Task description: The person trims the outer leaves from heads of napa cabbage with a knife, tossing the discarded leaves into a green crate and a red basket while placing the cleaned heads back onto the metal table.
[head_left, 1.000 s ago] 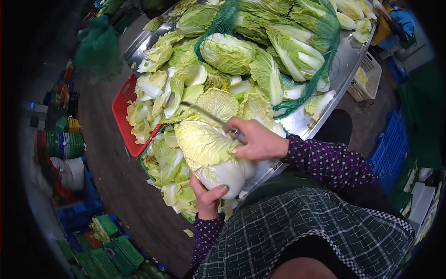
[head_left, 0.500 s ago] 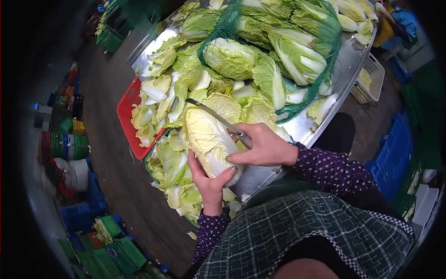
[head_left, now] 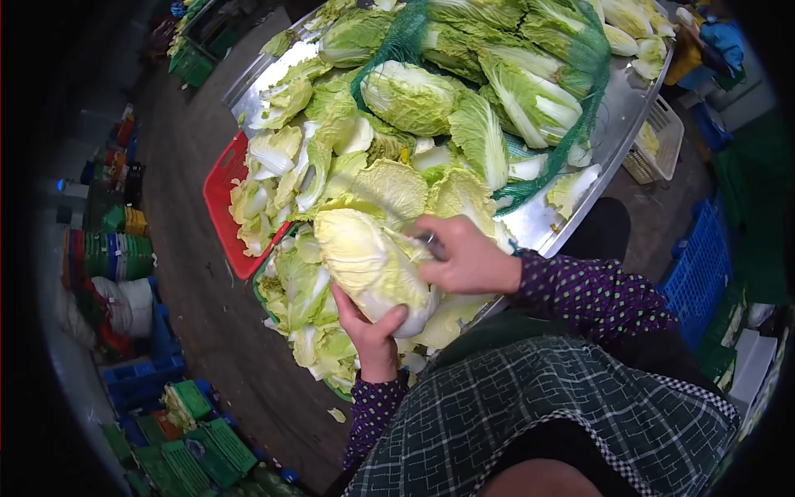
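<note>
A pale yellow napa cabbage (head_left: 360,257) lies tilted in front of me, its white base toward my body. My left hand (head_left: 370,327) cups that base from below, fingers on the left side and thumb across the near end. In my right hand (head_left: 472,258) is a knife (head_left: 434,245), gripped by its handle at the cabbage's right side. The blade is smeared by motion and points up and left. Loose outer leaves (head_left: 389,192) lie just beyond the cabbage.
Whole cabbages (head_left: 414,99) sit in a green net (head_left: 598,99) on the metal table (head_left: 617,157). A red crate (head_left: 224,207) of trimmed leaves stands at the left. A white basket (head_left: 662,153) is beyond the table's right edge, and a blue crate (head_left: 700,273) stands at the right.
The cabbage has turned and shifted slightly left in my left hand. My right hand has moved a little, its knife now blurred. A leaf has come down below the cabbage's base.
</note>
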Demonstrator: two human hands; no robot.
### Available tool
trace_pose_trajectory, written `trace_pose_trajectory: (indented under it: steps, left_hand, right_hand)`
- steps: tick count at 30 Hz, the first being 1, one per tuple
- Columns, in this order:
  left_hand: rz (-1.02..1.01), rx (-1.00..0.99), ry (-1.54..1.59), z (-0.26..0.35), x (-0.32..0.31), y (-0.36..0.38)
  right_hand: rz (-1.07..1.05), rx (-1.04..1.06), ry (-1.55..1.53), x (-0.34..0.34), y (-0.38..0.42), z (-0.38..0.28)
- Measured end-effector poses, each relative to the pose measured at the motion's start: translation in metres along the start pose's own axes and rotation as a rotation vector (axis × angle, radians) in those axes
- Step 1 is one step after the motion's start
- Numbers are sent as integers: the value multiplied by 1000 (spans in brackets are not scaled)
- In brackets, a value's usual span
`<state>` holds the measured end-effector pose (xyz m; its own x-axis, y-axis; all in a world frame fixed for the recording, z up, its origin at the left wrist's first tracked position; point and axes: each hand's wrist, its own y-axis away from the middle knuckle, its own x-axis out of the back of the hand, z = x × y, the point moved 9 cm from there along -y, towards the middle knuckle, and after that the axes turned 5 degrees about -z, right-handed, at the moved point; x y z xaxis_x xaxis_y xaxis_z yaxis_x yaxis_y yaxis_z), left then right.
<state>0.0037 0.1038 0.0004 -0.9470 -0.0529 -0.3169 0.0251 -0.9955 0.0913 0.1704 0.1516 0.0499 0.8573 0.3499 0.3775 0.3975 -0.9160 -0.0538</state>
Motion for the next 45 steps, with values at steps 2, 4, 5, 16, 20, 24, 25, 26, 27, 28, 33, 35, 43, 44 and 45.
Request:
trace_pose_trajectory:
  steps: [2, 4, 5, 16, 20, 24, 25, 26, 27, 28, 33, 35, 43, 44, 45]
  left_hand:
    - [37, 32, 78, -5, 5, 1]
    - [51, 72, 176, -18, 18, 0]
    - [76, 60, 247, -20, 22, 0]
    - [-283, 372, 310, -19, -28, 9]
    - [-311, 367, 370, -20, -29, 18]
    - [-309, 221, 858, -31, -12, 12]
    - [-180, 159, 752, -28, -4, 7]
    - [-181, 159, 750, -21, -8, 5]
    - [-74, 214, 438, -20, -1, 4]
    - [33, 265, 122, -19, 13, 7]
    - [64, 155, 304, -26, 18, 10]
    - [24, 149, 452, -24, 18, 8]
    - [18, 5, -74, 17, -12, -9]
    - [36, -36, -153, 23, -15, -8]
    - [34, -51, -155, 23, -14, -9]
  right_hand:
    - [-103, -221, -218, -1, 2, 20]
    - [-94, -167, -302, -1, 3, 32]
    - [-35, -190, -237, 9, 3, 47]
    - [62, 346, 453, 36, -40, -24]
    - [187, 292, 593, 62, -51, 2]
    - [-310, -314, -415, 8, -15, 24]
    - [-299, -320, -427, 0, -9, 19]
    - [-288, -324, -437, -3, -8, 15]
    - [-231, -345, -455, 0, -9, 23]
    - [-176, -367, -477, 0, -9, 33]
    - [-217, -318, -425, -5, -5, 65]
    - [-103, -243, -92, 10, 3, 95]
    - [-131, -217, -237, 6, -1, 14]
    - [-115, -160, -206, 6, -3, 13]
    - [-105, -104, -173, 5, -5, 11]
